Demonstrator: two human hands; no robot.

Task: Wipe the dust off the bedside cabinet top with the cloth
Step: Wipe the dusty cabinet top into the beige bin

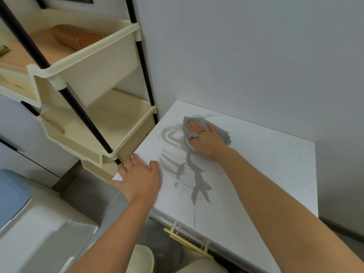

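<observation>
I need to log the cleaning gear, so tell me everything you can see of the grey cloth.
The grey fabric cloth looks soft and crumpled, bunched flat under the right hand, whose palm presses it down. It lies on the white cabinet top toward the back, near the wall, beside grey smears.

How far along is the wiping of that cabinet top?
Early on. Grey smears still streak the middle of the white cabinet top. The right hand presses the grey cloth flat near the back, at the smears' upper end; the left hand rests on the left edge. Most smears remain.
</observation>
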